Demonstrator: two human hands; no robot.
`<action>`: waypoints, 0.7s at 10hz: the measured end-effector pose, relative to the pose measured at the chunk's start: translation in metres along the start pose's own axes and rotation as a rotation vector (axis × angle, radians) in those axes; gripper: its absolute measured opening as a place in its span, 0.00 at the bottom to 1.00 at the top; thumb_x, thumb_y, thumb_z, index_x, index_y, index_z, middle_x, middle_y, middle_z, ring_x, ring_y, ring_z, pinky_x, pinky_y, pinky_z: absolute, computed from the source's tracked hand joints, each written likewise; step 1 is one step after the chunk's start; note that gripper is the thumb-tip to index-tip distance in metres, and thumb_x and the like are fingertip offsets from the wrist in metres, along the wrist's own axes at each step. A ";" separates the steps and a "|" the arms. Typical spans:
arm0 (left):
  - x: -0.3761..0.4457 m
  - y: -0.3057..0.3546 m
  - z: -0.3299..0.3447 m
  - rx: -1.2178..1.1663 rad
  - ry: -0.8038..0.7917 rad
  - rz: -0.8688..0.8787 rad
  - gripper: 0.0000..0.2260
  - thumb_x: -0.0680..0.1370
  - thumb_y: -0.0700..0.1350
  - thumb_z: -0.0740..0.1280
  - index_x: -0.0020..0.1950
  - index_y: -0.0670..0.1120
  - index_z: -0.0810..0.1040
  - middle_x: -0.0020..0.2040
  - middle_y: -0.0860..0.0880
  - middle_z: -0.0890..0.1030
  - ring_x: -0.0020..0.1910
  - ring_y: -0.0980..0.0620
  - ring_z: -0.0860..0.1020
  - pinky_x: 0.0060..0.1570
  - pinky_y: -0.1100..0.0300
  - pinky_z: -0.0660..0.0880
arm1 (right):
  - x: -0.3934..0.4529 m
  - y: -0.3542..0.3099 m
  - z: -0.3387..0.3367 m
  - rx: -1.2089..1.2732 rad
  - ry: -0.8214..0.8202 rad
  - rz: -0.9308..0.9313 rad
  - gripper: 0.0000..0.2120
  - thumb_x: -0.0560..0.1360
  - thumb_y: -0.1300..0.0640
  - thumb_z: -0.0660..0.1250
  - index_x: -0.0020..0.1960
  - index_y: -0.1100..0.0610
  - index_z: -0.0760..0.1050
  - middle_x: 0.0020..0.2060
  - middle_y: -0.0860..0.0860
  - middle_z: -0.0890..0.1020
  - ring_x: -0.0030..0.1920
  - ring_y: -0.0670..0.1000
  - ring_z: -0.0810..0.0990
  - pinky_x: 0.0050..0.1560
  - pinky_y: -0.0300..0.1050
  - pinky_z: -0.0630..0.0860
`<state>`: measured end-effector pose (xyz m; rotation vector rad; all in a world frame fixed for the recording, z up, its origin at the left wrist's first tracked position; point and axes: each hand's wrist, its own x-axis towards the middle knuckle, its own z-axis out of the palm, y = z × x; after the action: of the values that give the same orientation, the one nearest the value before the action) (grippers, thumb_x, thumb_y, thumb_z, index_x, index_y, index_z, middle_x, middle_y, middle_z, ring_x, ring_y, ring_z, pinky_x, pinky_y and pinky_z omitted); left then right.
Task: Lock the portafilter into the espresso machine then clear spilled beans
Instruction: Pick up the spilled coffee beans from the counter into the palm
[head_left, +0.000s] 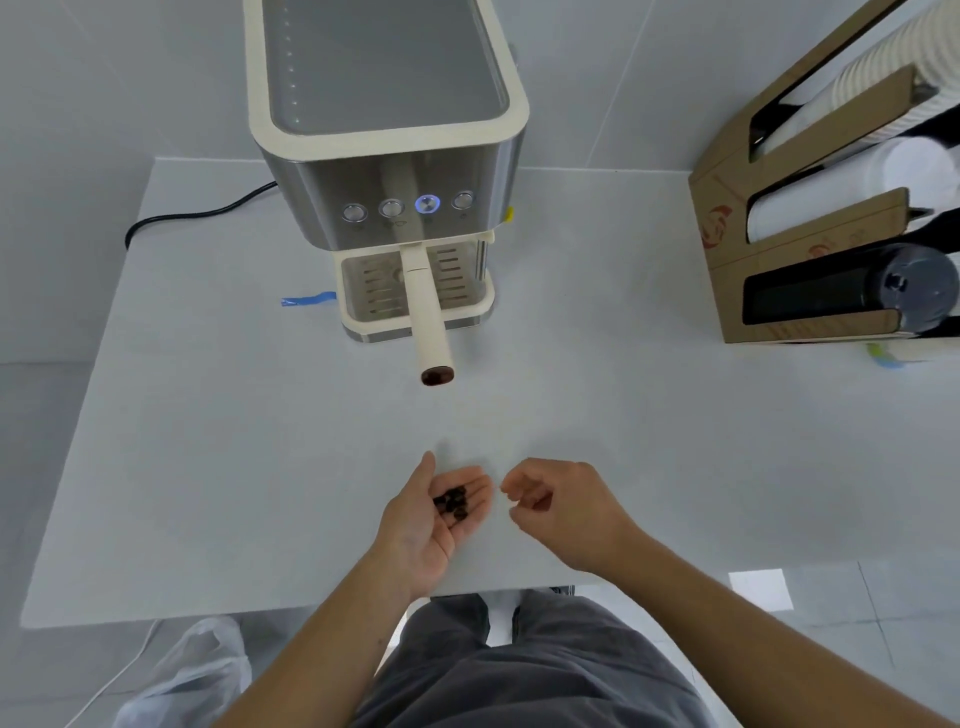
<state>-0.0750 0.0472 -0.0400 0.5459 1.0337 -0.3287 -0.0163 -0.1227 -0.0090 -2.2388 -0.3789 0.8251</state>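
1. There is just one camera, worn on the person's head.
2. It looks forward and down at the white table (208, 415).
3. The hands are close below; the coffee machine (387, 156) sits farther ahead (wide, bent picture).

A white table (208, 441) fills the middle of the view under even, soft light. Pale grey tiled wall (130, 78) rises behind it from ten to two o'clock. At two o'clock a cardboard cup dispenser (810, 244) stands on the table. Light tiled floor (857, 639) shows at four and eight o'clock, with a bright patch (761, 590) at four.
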 end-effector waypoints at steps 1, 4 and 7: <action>0.002 -0.002 -0.001 -0.018 0.003 -0.017 0.26 0.81 0.55 0.61 0.51 0.31 0.82 0.48 0.34 0.85 0.43 0.42 0.86 0.39 0.53 0.83 | -0.002 0.023 -0.017 -0.081 0.066 0.038 0.11 0.71 0.62 0.71 0.51 0.50 0.81 0.40 0.40 0.81 0.41 0.41 0.82 0.46 0.34 0.79; 0.002 -0.005 -0.005 0.003 -0.016 -0.005 0.26 0.81 0.54 0.60 0.48 0.32 0.84 0.47 0.35 0.85 0.41 0.43 0.86 0.39 0.53 0.83 | 0.005 0.056 -0.033 -0.244 0.064 0.140 0.17 0.72 0.58 0.71 0.60 0.49 0.77 0.48 0.42 0.77 0.43 0.41 0.77 0.40 0.29 0.69; 0.001 -0.005 -0.006 0.008 -0.008 -0.001 0.26 0.81 0.55 0.61 0.46 0.32 0.84 0.48 0.34 0.85 0.43 0.42 0.86 0.39 0.53 0.83 | 0.018 0.054 -0.024 -0.291 0.018 0.156 0.17 0.72 0.58 0.71 0.60 0.51 0.77 0.51 0.46 0.75 0.47 0.48 0.77 0.45 0.38 0.74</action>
<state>-0.0815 0.0464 -0.0441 0.5511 1.0255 -0.3362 0.0149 -0.1649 -0.0424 -2.5702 -0.3369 0.8762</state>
